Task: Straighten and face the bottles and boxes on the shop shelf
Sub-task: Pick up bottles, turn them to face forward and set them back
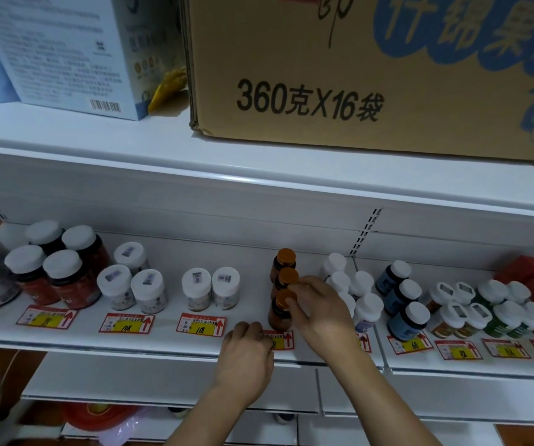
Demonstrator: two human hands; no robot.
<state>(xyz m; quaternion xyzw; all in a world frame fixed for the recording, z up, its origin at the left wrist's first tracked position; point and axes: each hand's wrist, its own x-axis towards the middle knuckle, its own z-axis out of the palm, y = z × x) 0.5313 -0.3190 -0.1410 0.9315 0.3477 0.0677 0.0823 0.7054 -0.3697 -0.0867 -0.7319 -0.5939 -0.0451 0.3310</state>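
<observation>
The right hand has its fingertips curled onto the orange cap of the front amber bottle, pinching it at the top. Three amber bottles stand in a file: the held one nearest, a second just behind it, a third behind that. The left hand, fingers curled, rests on the shelf edge just below and left of the grip, its fingertips on a red price tag; whether it pinches the tag I cannot tell. Left of the grip stand two white-capped jars, then three more, then four red bottles. Right of it, partly hidden by the hand, are white bottles, then three blue ones.
</observation>
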